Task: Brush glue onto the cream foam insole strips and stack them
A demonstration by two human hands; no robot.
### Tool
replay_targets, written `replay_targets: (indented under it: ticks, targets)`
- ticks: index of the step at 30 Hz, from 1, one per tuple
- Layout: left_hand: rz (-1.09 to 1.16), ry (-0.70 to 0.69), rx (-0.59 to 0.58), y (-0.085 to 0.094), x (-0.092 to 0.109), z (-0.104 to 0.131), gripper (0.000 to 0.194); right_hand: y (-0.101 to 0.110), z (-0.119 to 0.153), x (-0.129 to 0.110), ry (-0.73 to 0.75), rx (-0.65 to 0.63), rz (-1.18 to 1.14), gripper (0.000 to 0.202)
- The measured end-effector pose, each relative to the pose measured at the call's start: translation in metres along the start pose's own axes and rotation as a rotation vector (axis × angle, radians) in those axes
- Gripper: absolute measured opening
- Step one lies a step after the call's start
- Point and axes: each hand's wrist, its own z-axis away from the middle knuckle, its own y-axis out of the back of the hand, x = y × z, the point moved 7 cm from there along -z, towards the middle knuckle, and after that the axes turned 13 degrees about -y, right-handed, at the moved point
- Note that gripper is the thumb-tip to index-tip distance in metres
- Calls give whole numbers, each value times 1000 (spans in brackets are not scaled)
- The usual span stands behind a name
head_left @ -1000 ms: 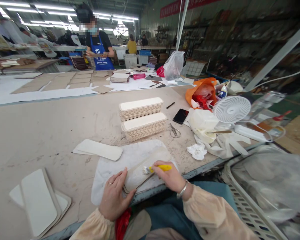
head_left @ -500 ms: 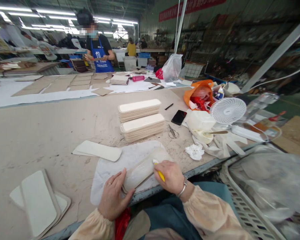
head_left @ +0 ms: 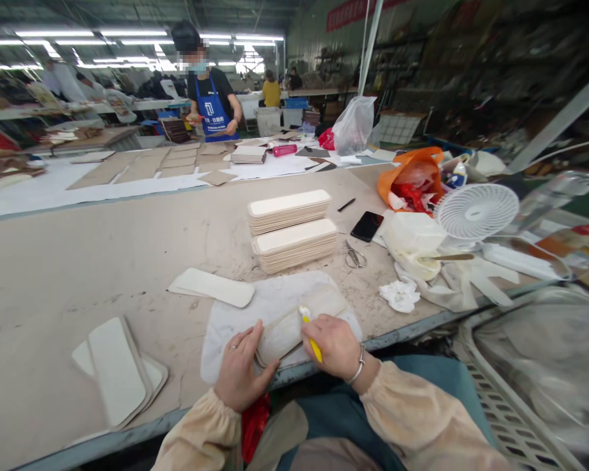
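Note:
A long pale panel with rounded ends [head_left: 287,330] lies on a white sheet [head_left: 220,327] at the table's near edge. My left hand [head_left: 245,366] rests at the panel's left end, thumb and fingers spread around its corner. My right hand [head_left: 334,343] is closed round a yellow-handled brush [head_left: 315,345], whose white-smeared tip is over the panel's middle. Behind the sheet stand two stacks of similar panels, a rear one [head_left: 289,212] and a front one [head_left: 295,245]. Loose white panels lie to the left [head_left: 218,286] and at the lower left [head_left: 118,373].
Scissors [head_left: 355,255], a black phone [head_left: 368,226], crumpled tissue [head_left: 400,296], a white fan [head_left: 477,211] and an orange bag [head_left: 410,176] are on the right. A plastic basket [head_left: 500,412] stands beside the table. A person in a blue apron [head_left: 216,111] is across the table.
The whole view has shifted, so the table's things appear farther right. The brush tip has moved slightly along the panel towards my left hand. The person opposite has lowered their hands and spread them apart.

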Motion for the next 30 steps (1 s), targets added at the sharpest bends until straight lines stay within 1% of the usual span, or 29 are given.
replay_targets:
  ticks: [2,4,6,8,9,10,12,14,16,19,21,22,24,26,27,30]
  targets:
    - [24,23,-11,-1,-1,0,81,-5,4,-28,34,-52,-196,13]
    - [50,47,-21,-2,-2,1,85,-6,4,-41,-17,-83,-460,16]
    - [76,66,-26,-3,-4,2,88,-12,2,-37,-154,-132,-720,20]
    - [100,78,-24,-3,-4,2,90,-23,-1,-23,-335,-198,-906,22]
    - [108,83,-21,-3,-5,2,91,-28,-3,-13,-422,-220,-961,22]
    - [113,87,-16,-3,-5,3,91,-31,-4,-3,-496,-220,-994,21]
    - [118,92,-12,-3,-5,2,91,-31,-6,15,-601,-161,-1012,19]
    - [122,93,-11,-3,-4,2,92,-27,-7,25,-644,-97,-1031,19]
    - [126,90,-10,-3,-4,2,91,-28,-7,23,-638,-112,-1095,19]
    - [115,80,-8,-2,-4,2,88,-37,-5,9,-593,-263,-1166,18]
    - [109,74,-11,-2,-3,3,87,-41,-3,7,-594,-323,-1127,18]
    - [108,73,-14,-2,-3,3,87,-40,-3,10,-607,-315,-1092,18]
    - [109,72,-19,-3,-3,3,88,-34,-3,20,-642,-244,-1036,17]
    - [106,67,-23,-3,-3,3,87,-29,-3,24,-654,-193,-1049,17]
    - [103,66,-24,-4,-3,3,87,-29,-3,22,-644,-203,-1078,17]
    - [96,68,-29,-4,-3,3,88,-37,-3,7,-567,-335,-1133,17]
